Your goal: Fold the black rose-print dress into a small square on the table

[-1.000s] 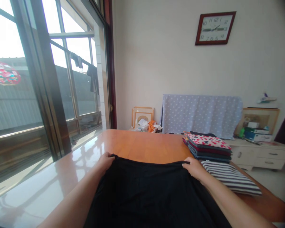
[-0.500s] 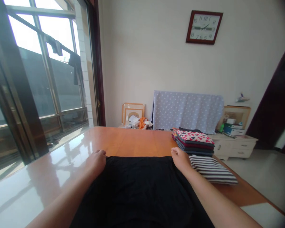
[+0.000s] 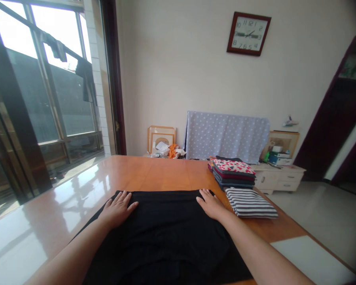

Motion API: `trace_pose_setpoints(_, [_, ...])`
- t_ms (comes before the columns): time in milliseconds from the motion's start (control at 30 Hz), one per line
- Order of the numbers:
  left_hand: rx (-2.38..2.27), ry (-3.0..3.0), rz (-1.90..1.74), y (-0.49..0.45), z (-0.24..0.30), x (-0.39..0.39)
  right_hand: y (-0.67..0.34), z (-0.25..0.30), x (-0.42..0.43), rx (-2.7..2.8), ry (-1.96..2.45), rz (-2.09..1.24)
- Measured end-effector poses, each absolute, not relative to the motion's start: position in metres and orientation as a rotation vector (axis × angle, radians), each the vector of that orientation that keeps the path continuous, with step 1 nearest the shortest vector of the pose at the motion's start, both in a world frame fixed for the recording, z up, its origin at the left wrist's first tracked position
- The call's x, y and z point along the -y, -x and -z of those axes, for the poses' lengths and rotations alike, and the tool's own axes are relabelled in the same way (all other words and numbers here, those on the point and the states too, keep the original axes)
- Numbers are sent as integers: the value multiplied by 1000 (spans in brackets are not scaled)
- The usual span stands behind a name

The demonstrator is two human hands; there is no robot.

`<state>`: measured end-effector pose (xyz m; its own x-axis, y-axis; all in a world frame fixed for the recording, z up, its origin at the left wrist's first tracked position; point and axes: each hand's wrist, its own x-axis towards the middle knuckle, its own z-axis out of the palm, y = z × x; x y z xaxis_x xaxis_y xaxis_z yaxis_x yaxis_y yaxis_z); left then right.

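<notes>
Head view: our left hand [image 3: 118, 202] and right hand [image 3: 210, 204], grip open, pressed the black garment [image 3: 166, 233], spread but unfolded; right of it sat folded clothes [image 3: 233, 174].

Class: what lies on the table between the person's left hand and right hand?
In the head view, only the black cloth lies between the left hand and the right hand, both resting flat on it.

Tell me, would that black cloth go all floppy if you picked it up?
Probably floppy: the black cloth lies thin and flat beneath the left hand and right hand, showing soft creases. Probably light, being so thin. It might slide easily, since the table looks glossy.
</notes>
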<state>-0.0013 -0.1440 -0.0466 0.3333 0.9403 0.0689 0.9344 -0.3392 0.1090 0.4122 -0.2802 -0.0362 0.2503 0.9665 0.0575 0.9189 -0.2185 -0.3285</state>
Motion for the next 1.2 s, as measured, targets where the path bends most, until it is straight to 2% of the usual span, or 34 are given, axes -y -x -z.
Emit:
trace_pose_setpoints(233, [-1620, -2667, -389, -45, 26, 147, -409, 17, 319, 1681, 2186, -119])
trace_pose_setpoints(500, [-1180, -2705, -562, -182, -11, 158, -384, 29, 369, 2045, 2049, -355])
trace_pose_setpoints(867, [-1026, -2823, -331, -352, -6, 197, -391, 39, 368, 1953, 1978, -372])
trace_pose_setpoints(1200, [-1277, -2886, -204, -393, -1, 186, -401, 42, 372, 1895, 1844, -362])
